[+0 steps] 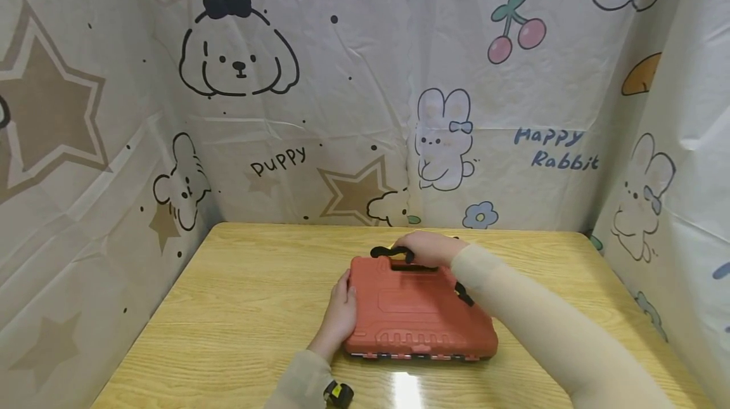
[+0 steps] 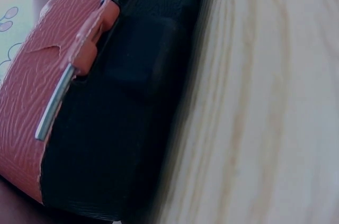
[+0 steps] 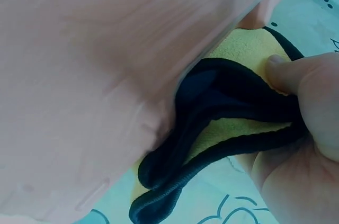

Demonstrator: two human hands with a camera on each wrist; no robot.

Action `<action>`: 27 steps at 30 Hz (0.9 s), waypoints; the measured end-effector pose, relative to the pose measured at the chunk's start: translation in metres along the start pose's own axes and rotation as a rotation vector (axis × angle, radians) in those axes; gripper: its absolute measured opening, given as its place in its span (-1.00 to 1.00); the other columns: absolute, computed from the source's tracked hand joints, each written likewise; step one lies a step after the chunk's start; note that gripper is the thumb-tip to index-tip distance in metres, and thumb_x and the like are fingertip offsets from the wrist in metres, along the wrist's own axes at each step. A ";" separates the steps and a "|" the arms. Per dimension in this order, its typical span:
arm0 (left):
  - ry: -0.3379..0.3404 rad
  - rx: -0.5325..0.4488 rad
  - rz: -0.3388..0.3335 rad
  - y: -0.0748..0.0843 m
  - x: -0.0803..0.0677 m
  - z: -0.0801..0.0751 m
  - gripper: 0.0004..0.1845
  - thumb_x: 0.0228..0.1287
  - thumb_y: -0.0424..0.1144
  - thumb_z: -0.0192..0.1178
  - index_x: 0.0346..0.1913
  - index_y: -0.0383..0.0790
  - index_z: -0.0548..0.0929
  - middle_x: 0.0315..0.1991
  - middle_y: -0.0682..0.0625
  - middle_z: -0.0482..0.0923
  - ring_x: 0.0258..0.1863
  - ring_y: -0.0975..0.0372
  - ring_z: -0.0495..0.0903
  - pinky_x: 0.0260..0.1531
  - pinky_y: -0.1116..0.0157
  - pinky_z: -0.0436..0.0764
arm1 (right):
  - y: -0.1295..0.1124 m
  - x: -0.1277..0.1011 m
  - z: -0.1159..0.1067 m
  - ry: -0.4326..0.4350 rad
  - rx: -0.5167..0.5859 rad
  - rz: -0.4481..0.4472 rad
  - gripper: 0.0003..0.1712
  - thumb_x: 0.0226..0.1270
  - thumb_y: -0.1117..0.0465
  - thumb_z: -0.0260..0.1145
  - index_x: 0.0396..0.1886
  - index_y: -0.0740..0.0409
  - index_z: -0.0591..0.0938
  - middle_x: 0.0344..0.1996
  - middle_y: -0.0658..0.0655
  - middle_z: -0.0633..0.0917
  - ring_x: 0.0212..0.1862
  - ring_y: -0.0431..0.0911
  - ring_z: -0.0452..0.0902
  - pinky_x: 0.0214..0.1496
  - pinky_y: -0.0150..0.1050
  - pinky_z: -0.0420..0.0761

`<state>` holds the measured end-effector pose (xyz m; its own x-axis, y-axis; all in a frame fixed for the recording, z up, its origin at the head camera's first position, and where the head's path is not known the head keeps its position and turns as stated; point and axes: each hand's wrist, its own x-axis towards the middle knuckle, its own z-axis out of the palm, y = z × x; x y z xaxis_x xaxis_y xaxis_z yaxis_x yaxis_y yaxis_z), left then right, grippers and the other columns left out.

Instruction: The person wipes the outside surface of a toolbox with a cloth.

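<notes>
A red hard-shell carrying case (image 1: pixel 422 307) lies on the table, its hinged edge toward me and its handle slot at the far side. Along the case's left side rests my left hand (image 1: pixel 340 315), fingers extended against the wall. In the left wrist view, the black lower half (image 2: pixel 116 123) and a metal hinge pin (image 2: pixel 54 102) show close up. My right hand (image 1: pixel 428 248) is at the far edge by the handle. It pinches a folded yellow cloth (image 3: pixel 241 46) with black edging, which sits against the case in the right wrist view.
The wooden table (image 1: pixel 256 288) reaches back to a cartoon-print fabric sheet (image 1: pixel 353 79), with more sheeting at left and right. A small black device (image 1: pixel 339 394) is strapped to my left wrist. My right sleeve (image 1: pixel 547 320) crosses the right part of the table.
</notes>
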<state>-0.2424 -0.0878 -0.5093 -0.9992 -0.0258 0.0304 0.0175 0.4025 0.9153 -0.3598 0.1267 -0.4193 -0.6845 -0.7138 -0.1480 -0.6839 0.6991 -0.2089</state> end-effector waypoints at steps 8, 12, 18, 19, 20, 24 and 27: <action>-0.002 -0.005 0.002 0.001 0.001 0.000 -0.46 0.66 -0.36 -0.25 0.57 -0.51 0.09 0.50 -0.55 0.11 0.53 -0.35 0.09 0.51 -0.28 0.13 | 0.003 -0.009 -0.002 0.003 -0.008 0.015 -0.62 0.37 0.49 0.30 0.08 0.09 0.74 -0.04 0.09 0.79 0.02 -0.05 0.70 0.20 -0.07 0.67; -0.007 -0.008 -0.002 0.002 0.000 0.000 -0.46 0.66 -0.35 -0.25 0.57 -0.51 0.09 0.50 -0.55 0.10 0.53 -0.36 0.08 0.50 -0.29 0.13 | 0.007 -0.012 -0.001 0.004 -0.004 0.019 -0.60 0.39 0.49 0.28 0.10 0.05 0.74 0.00 0.07 0.79 0.07 -0.04 0.70 0.26 -0.06 0.65; 0.003 -0.003 0.003 0.001 -0.001 0.000 -0.46 0.65 -0.37 -0.24 0.56 -0.52 0.11 0.49 -0.56 0.12 0.52 -0.36 0.10 0.50 -0.29 0.15 | 0.013 -0.016 -0.002 0.003 -0.008 0.032 -0.58 0.40 0.50 0.25 0.10 0.02 0.75 -0.01 0.05 0.78 0.06 -0.05 0.69 0.26 -0.06 0.65; 0.006 0.000 0.008 0.001 -0.001 0.000 -0.46 0.65 -0.37 -0.24 0.55 -0.53 0.11 0.48 -0.56 0.13 0.52 -0.36 0.11 0.50 -0.29 0.15 | 0.014 -0.016 -0.002 0.003 -0.007 0.030 -0.58 0.40 0.50 0.25 0.09 0.01 0.75 -0.02 0.05 0.78 0.05 -0.05 0.69 0.25 -0.06 0.65; 0.007 0.001 0.008 0.001 -0.001 0.000 -0.46 0.65 -0.37 -0.24 0.55 -0.53 0.11 0.48 -0.56 0.13 0.52 -0.36 0.11 0.50 -0.29 0.15 | 0.015 -0.018 -0.002 0.003 -0.003 0.030 -0.59 0.41 0.49 0.25 0.09 0.01 0.75 -0.03 0.05 0.78 0.04 -0.05 0.69 0.25 -0.06 0.65; 0.000 0.003 0.007 0.000 0.000 -0.001 -0.46 0.66 -0.37 -0.24 0.56 -0.52 0.10 0.49 -0.56 0.12 0.52 -0.37 0.10 0.49 -0.30 0.16 | 0.018 -0.021 -0.004 0.011 -0.006 0.020 -0.63 0.40 0.47 0.27 0.05 0.03 0.75 -0.05 0.06 0.79 0.04 -0.04 0.69 0.26 -0.05 0.64; -0.007 -0.002 -0.002 0.000 0.000 -0.001 -0.46 0.66 -0.36 -0.25 0.57 -0.51 0.09 0.50 -0.55 0.10 0.53 -0.36 0.09 0.50 -0.29 0.14 | 0.021 -0.023 -0.004 0.013 -0.015 0.017 -0.64 0.37 0.47 0.30 0.04 0.05 0.76 -0.05 0.08 0.79 0.06 -0.02 0.69 0.28 -0.04 0.64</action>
<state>-0.2423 -0.0884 -0.5087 -0.9995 -0.0201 0.0261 0.0159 0.4003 0.9163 -0.3592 0.1584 -0.4162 -0.6993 -0.7012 -0.1388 -0.6757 0.7118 -0.1916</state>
